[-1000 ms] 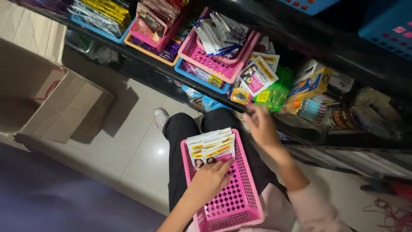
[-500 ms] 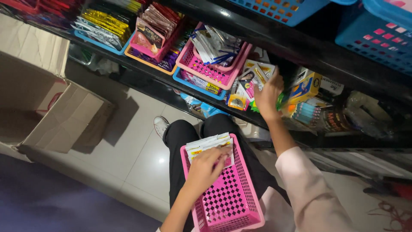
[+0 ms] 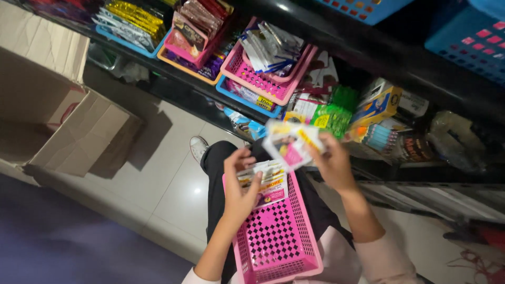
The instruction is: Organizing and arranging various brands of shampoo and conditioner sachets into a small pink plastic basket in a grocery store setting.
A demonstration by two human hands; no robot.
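A pink perforated basket (image 3: 279,236) rests on my lap, over black trousers. A small stack of flat printed packets (image 3: 269,184) stands at its far end. My left hand (image 3: 239,189) grips that stack from the left side. Just above the basket's far end, my right hand (image 3: 331,163) holds a few more white and pink packets (image 3: 292,144), blurred by motion. Both hands are close together in front of the dark shelf.
A dark shelf (image 3: 336,68) carries pink, blue and orange baskets (image 3: 263,79) full of packets, plus green and yellow packages (image 3: 336,113). An open cardboard box (image 3: 58,126) stands at left on the white tiled floor (image 3: 168,194). Blue baskets (image 3: 463,42) sit higher up at right.
My right hand has come back from the shelf with a few packets and now holds them above the basket. My left hand has shifted to grip the stack in the basket.
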